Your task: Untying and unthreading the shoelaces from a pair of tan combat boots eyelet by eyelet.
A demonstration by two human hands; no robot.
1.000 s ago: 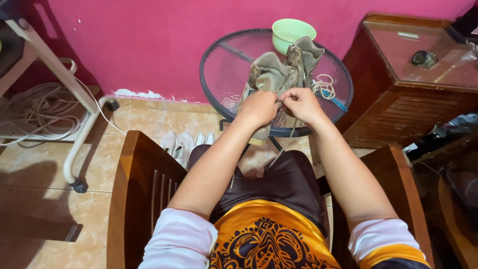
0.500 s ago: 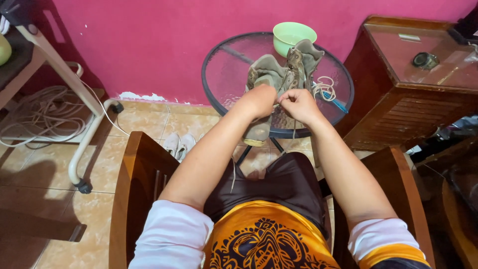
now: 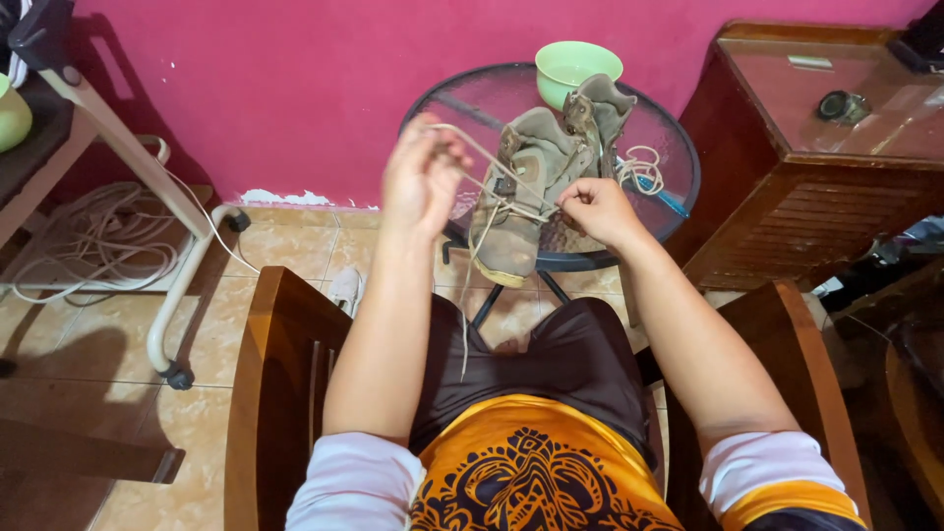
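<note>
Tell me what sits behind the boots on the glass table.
Behind the tan boots on the glass table stands a green bowl, partly covered by the rear boot. A coiled cord lies right. The bowl's contents cannot be seen.

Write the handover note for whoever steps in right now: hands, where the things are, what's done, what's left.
Left hand: raised, pinching the pale lace and pulling it taut.
Right hand: closed at the front of the near boot, gripping the lace there.
Things: near boot at the front edge of the round glass table; second boot behind it; green bowl at the back; a loose cord lies to the right.
Done: lace runs through the lower eyelets.
Left: upper eyelets look unlaced; a free end dangles.
</note>
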